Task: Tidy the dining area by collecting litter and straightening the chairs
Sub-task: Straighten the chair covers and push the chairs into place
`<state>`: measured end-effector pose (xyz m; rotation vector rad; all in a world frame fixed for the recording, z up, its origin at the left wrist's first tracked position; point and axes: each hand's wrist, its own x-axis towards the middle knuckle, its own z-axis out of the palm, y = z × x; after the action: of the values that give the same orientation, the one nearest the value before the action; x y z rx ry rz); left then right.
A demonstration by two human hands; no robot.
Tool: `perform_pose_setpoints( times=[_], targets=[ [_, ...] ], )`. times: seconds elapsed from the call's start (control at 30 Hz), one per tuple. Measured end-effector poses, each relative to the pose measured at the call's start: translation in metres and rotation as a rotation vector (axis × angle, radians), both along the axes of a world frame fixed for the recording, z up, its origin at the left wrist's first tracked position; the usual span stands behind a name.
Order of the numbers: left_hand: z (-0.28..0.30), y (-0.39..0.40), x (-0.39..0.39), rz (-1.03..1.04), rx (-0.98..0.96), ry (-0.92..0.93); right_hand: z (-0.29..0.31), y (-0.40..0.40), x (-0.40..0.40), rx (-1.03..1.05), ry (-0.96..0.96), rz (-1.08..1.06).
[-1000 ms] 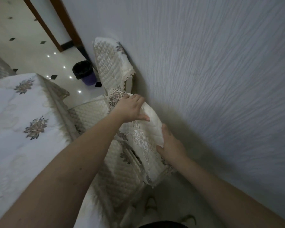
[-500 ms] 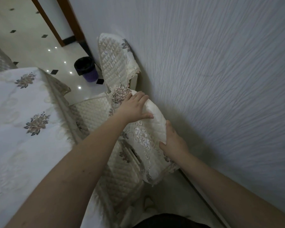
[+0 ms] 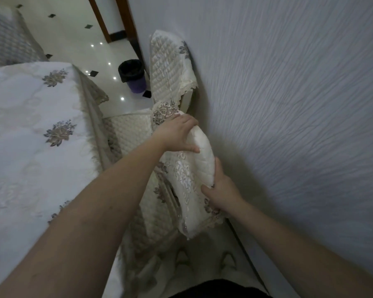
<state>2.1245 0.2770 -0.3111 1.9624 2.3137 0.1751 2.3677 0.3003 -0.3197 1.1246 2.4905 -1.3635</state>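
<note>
A dining chair in a cream quilted cover with embroidered flowers stands between the table and the wall, right below me. My left hand grips the far end of its backrest top. My right hand grips the near end of the same backrest. A second chair with the same cover stands further along, its back against the wall. Its quilted seat shows just beyond my left arm.
A table under a white flowered cloth fills the left side. A textured grey wall runs close on the right. A purple bin with a black liner stands on the glossy tiled floor near a wooden door frame.
Both hands keep their grip on the near chair's backrest. The view has shifted slightly, and the backrest sits a little closer to the wall.
</note>
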Motion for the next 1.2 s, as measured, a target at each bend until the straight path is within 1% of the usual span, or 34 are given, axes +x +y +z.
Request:
perform_pose_setpoints(
  times=[0.13,0.33,0.53,0.7,0.83,0.9,0.97,1.07,1.2],
  targets=[
    [0.001,-0.008,0.0,-0.003,0.002,-0.008,-0.003,-0.006,-0.002,0.008,0.005,-0.009],
    [0.005,-0.021,-0.005,0.018,-0.04,-0.052,-0.006,-0.014,-0.008,-0.015,0.007,0.037],
    [0.0,-0.045,-0.007,0.046,-0.021,-0.135,-0.012,-0.033,-0.013,0.014,-0.015,0.068],
    [-0.001,-0.05,-0.003,0.045,-0.016,-0.141,-0.015,-0.038,-0.009,0.03,-0.015,0.061],
    [0.002,-0.051,0.0,0.061,-0.076,-0.118,-0.018,-0.038,-0.009,0.05,-0.007,0.06],
    [0.004,-0.054,0.007,0.115,-0.114,-0.064,-0.02,-0.035,-0.009,0.059,-0.005,0.076],
    [0.004,-0.062,0.018,0.214,-0.108,-0.05,-0.021,-0.03,-0.01,0.057,0.001,0.093],
    [-0.001,-0.082,0.045,0.324,0.0,-0.109,-0.024,-0.019,-0.014,0.021,0.033,0.102],
    [-0.014,-0.11,0.09,0.503,0.165,-0.271,-0.028,-0.011,-0.011,-0.036,0.181,0.149]
  ],
)
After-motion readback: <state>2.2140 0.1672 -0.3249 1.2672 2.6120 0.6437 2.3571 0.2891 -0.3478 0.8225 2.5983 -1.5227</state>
